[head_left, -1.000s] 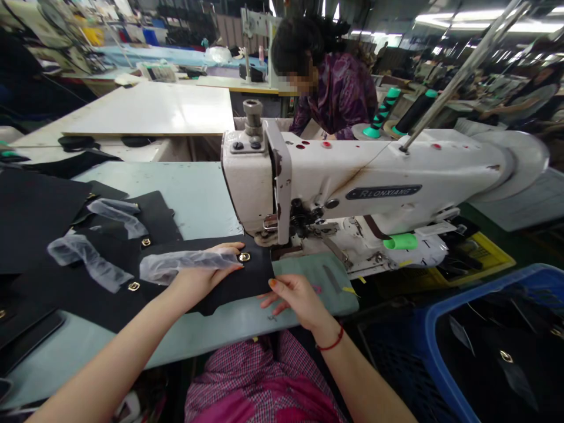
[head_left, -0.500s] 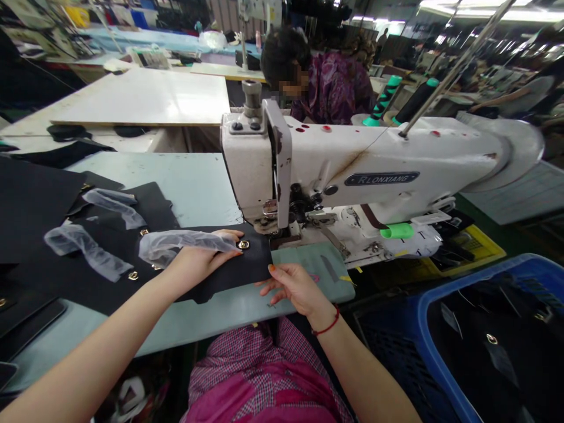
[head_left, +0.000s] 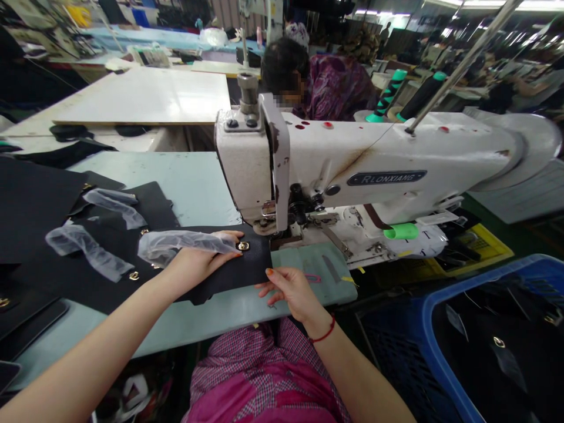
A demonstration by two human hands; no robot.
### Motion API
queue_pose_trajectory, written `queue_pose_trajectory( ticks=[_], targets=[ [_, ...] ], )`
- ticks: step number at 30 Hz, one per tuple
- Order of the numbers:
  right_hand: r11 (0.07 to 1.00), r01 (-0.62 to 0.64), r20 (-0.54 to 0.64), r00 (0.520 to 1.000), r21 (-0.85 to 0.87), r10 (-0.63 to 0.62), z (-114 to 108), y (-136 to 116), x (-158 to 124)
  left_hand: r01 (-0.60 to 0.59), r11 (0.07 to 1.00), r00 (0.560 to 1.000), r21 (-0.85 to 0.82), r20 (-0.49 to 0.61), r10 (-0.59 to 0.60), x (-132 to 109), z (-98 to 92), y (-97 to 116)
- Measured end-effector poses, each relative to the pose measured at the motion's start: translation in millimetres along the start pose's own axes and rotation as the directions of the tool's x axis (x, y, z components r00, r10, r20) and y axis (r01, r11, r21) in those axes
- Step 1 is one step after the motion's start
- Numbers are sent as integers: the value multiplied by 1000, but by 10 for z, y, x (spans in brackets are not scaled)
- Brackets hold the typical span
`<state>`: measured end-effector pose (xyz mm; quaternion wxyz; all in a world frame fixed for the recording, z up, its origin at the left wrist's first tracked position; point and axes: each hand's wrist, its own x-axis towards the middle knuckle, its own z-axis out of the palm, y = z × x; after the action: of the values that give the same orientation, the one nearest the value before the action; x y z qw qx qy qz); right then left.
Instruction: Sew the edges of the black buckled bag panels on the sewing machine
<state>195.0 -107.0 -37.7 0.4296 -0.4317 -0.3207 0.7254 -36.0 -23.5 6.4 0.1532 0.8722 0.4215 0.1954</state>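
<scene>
A black leather-like panel (head_left: 233, 271) lies on the pale table, its right end beside the needle area of a white sewing machine (head_left: 247, 158). My left hand (head_left: 200, 261) rests on the panel next to a gold clasp (head_left: 242, 246), fingers apart, with a plastic-wrapped strap (head_left: 176, 242) running over it. At the panel's right front corner, my right hand (head_left: 293, 289) pinches the edge between thumb and forefinger; its other fingers are loosely curled. More black pieces with gold fittings and wrapped straps (head_left: 92, 252) spread to the left.
A blue basket (head_left: 434, 311) holding black pieces stands at the right, near a yellow crate (head_left: 489, 249). Thread cones (head_left: 390, 97) stand behind the machine. Beyond it bends a person in a purple patterned top (head_left: 341, 85). A white board (head_left: 154, 94) lies at the back left.
The camera view has shifted slightly, so the machine and basket sit a little differently. Both hands keep nearly the same places on the panel.
</scene>
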Motion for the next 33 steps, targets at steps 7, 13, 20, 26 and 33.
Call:
queue_pose_trajectory(
  ticks=[7, 13, 20, 26, 33],
  targets=[
    [963, 161, -39, 984, -214, -173, 13, 125, 4, 52, 999, 998, -6, 46, -51, -13, -25, 30],
    [928, 207, -74, 968, -309, -240, -41, 252, 49, 41, 998, 999, -49, 27, -40, -40, 8, 3],
    [915, 195, -66, 970, -352, -233, -80, 213, 33, -84, 996, 996, 32, 35, 83, -57, 50, -79],
    [921, 171, -78, 975, -350, -210, -64, 207, 40, -9, 997, 995, -74, 94, 16, -75, 114, -180],
    [942, 126, -74, 985, -310, -156, -61, 168, 27, 76, 981, 994, -179, 88, -61, -31, 86, -121]
  ],
)
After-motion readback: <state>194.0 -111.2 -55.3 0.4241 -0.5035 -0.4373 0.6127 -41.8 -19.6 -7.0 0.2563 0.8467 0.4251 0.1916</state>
